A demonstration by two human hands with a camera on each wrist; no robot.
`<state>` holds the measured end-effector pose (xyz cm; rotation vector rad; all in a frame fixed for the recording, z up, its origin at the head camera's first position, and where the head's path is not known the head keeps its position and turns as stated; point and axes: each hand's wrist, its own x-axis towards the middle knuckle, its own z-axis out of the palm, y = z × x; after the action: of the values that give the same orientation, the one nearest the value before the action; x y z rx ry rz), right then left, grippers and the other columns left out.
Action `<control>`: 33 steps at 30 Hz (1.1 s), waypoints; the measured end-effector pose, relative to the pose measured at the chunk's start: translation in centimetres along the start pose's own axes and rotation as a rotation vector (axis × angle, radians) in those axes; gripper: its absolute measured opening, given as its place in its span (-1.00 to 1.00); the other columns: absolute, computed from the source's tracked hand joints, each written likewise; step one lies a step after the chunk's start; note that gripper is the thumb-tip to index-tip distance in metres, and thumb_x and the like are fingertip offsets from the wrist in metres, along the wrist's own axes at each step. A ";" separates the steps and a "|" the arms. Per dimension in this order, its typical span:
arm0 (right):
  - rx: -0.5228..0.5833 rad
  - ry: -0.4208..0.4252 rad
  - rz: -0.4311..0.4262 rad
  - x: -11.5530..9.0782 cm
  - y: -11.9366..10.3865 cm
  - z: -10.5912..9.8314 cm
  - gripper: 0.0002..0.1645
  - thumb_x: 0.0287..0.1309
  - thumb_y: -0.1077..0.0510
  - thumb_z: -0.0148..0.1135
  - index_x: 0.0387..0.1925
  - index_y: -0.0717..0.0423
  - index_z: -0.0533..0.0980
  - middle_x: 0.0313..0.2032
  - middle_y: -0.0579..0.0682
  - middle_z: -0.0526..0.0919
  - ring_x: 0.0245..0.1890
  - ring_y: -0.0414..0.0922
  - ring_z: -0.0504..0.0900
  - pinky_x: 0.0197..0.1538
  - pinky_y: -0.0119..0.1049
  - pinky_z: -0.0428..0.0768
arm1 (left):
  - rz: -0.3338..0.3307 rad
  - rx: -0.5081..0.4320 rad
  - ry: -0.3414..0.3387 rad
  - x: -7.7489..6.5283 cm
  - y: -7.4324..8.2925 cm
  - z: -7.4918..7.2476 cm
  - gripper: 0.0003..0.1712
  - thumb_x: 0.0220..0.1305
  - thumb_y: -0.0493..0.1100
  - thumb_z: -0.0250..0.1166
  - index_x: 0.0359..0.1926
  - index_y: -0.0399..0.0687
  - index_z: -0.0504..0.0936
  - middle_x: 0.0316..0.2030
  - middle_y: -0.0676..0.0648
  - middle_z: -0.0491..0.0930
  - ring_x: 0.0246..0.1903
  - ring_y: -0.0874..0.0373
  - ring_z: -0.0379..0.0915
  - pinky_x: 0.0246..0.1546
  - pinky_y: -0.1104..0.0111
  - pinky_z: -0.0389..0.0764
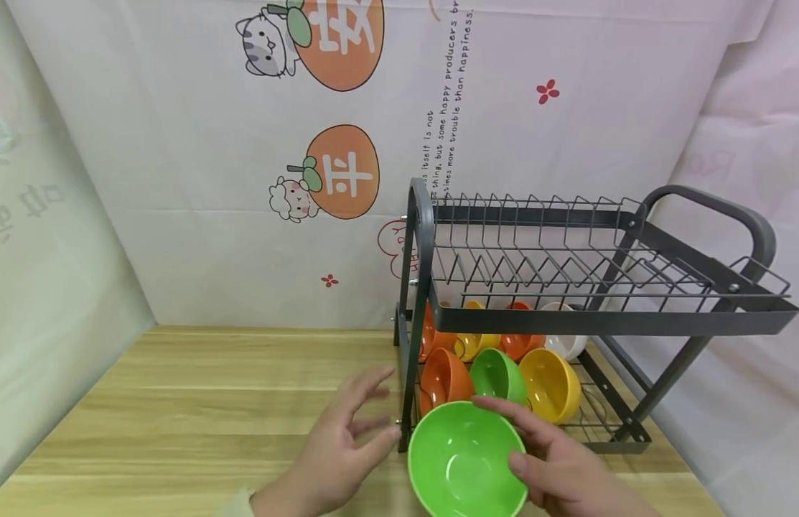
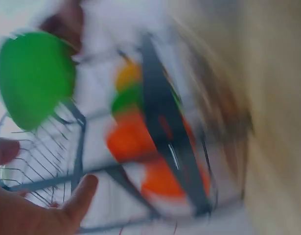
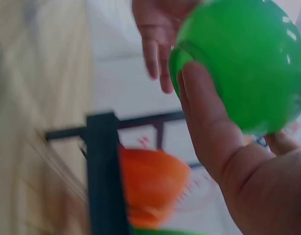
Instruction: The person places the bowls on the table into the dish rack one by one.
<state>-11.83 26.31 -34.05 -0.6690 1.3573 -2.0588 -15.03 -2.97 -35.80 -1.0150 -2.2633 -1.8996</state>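
Note:
A bright green bowl (image 1: 466,459) is held by my right hand (image 1: 554,459), its inside facing the head view. The thumb lies at the bowl's right rim and the fingers reach along its far side. In the right wrist view that hand's fingers (image 3: 204,98) spread against the green bowl (image 3: 243,63). My left hand (image 1: 334,445) is to the left of the bowl, holding nothing, its fingers parted and stretched toward the rack. The left wrist view is blurred; the left thumb (image 2: 81,200) shows there below the green bowl (image 2: 35,78).
A dark two-tier dish rack (image 1: 612,323) stands on the wooden table (image 1: 199,409). Its lower tier has an orange bowl (image 1: 444,380), a second green bowl (image 1: 499,375) and a yellow bowl (image 1: 550,384) in front, several more behind. Printed cloth (image 1: 199,179) hangs at the back.

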 end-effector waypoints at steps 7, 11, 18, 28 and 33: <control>-0.169 0.112 -0.060 -2.9 -2.8 -2.2 -0.35 0.43 0.30 -0.31 0.45 -0.13 -0.11 0.28 0.04 0.14 0.05 0.24 0.41 0.02 0.17 0.40 | 0.431 0.369 0.125 4.0 -2.2 -0.4 -0.18 0.11 -0.36 0.33 0.38 0.00 0.21 0.33 -0.10 0.08 0.18 -0.01 0.24 -0.06 0.26 0.54; -0.275 0.179 -0.136 -4.7 -4.1 -3.7 -0.27 0.39 0.43 -0.36 0.46 -0.11 -0.17 0.27 -0.04 0.18 0.02 0.12 0.47 0.00 0.07 0.48 | 0.450 0.348 0.106 5.4 -2.7 0.1 -0.19 0.14 -0.41 0.29 0.39 0.00 0.20 0.31 -0.08 0.14 0.07 0.08 0.37 -0.14 0.37 0.57; -0.748 0.510 -0.193 -7.5 -6.0 -5.5 -0.19 0.34 0.43 -0.16 0.46 -0.12 -0.13 0.15 -0.01 0.36 -0.19 -0.13 0.57 -0.26 -0.19 0.63 | 0.582 0.462 0.144 6.3 -3.5 0.3 -0.23 0.12 -0.46 0.26 0.35 -0.08 0.25 0.16 -0.06 0.35 -0.13 0.17 0.48 -0.24 0.58 0.54; -1.498 1.032 0.103 -8.3 -7.7 -5.6 0.08 0.05 -0.06 0.36 0.46 -0.10 -0.07 0.07 0.47 0.37 -0.23 0.15 0.60 -0.51 -0.35 0.55 | 0.612 0.495 0.159 6.5 -3.7 0.4 -0.27 0.16 -0.42 0.25 0.35 -0.12 0.25 0.15 -0.06 0.37 -0.11 0.17 0.46 -0.37 0.66 0.50; -1.755 1.043 0.083 -7.6 -7.2 -6.5 0.08 -0.07 -0.16 0.41 0.42 0.00 0.09 0.27 0.44 0.06 -0.08 0.44 0.32 -0.31 0.25 0.44 | 0.618 0.521 0.167 6.4 -3.8 0.3 -0.30 0.18 -0.40 0.23 0.35 -0.13 0.26 0.15 -0.06 0.37 -0.15 0.18 0.44 -0.53 0.70 0.36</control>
<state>-12.24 38.01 -30.42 0.0400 3.5688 -0.4774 -21.83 0.05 -36.55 -1.2122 -1.8798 -1.0383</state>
